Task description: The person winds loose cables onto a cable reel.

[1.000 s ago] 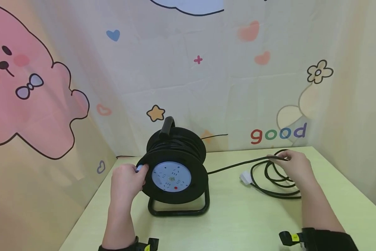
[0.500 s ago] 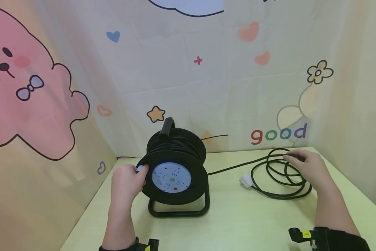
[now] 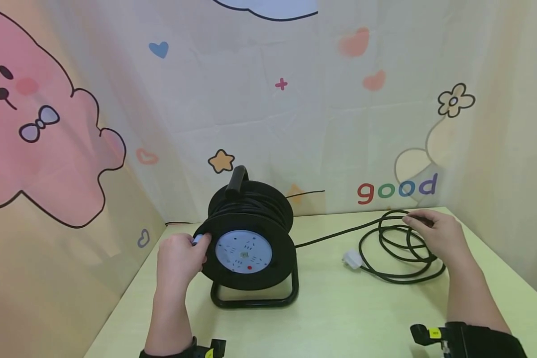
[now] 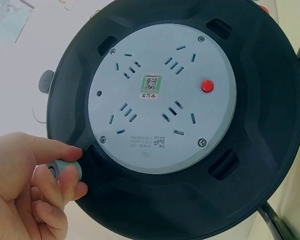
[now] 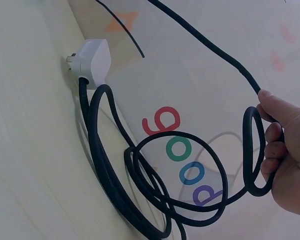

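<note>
A black cable reel stands on its tubular frame, its pale round socket panel facing me. At the reel's left rim, my left hand pinches a small grey crank knob between thumb and fingers. Black cable runs taut from the reel's right side to my right hand, whose thumb and curled fingers grip it. Beneath that hand the cable's free end lies in loose loops. A white plug rests beside the loops on their left.
Both sit on a pale table that meets a printed curtain behind and at the sides. The reel's carrying handle points up near the curtain. A thin dark line shows behind the reel.
My right hand has shifted right along the cable, and more loops now show on the table. My left hand stays on the knob, and the reel shows no clear turn.
</note>
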Tool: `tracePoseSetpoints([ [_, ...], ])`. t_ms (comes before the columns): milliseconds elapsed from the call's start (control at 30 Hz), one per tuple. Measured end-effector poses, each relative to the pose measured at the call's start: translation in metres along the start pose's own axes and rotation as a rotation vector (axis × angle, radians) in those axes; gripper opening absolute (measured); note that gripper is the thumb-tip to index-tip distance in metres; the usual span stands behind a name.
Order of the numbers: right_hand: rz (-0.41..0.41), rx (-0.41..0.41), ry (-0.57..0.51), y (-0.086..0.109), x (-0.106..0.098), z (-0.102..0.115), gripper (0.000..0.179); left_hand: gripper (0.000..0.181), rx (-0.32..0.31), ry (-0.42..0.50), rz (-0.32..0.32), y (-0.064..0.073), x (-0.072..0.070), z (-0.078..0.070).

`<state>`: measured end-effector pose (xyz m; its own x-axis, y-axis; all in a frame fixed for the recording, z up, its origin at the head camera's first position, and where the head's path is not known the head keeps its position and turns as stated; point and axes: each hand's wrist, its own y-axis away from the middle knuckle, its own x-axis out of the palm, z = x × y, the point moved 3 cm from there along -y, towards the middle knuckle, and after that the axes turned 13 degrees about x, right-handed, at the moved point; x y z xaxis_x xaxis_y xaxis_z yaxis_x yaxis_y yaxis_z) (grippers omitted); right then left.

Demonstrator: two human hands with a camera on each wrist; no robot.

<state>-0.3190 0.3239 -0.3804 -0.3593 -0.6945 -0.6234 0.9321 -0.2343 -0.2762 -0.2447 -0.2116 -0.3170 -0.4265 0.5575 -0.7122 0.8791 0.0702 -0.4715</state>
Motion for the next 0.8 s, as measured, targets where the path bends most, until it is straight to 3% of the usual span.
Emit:
tracePoseSetpoints([
  [233, -0.038, 0.04, 0.011, 0.003, 0.004, 0.009, 0.05, 0.042, 0.007, 0.003, -0.02, 0.0, 0.001, -0.002],
  [400, -0.042, 0.037, -0.002, 0.004, 0.012, 0.019, 0.047, 0.042, 0.051, 0.017, -0.081, -0.001, 0.002, -0.008],
  [667, -0.017, 0.01, -0.047, 0.006, 0.024, 0.033, 0.042, 0.048, 0.268, -0.006, -0.305, 0.0, 0.006, -0.027],
  [800, 0.024, 0.015, -0.067, 0.007, 0.032, 0.039, 0.043, 0.044, 0.326, 0.012, -0.342, 0.003, 0.012, -0.036],
])
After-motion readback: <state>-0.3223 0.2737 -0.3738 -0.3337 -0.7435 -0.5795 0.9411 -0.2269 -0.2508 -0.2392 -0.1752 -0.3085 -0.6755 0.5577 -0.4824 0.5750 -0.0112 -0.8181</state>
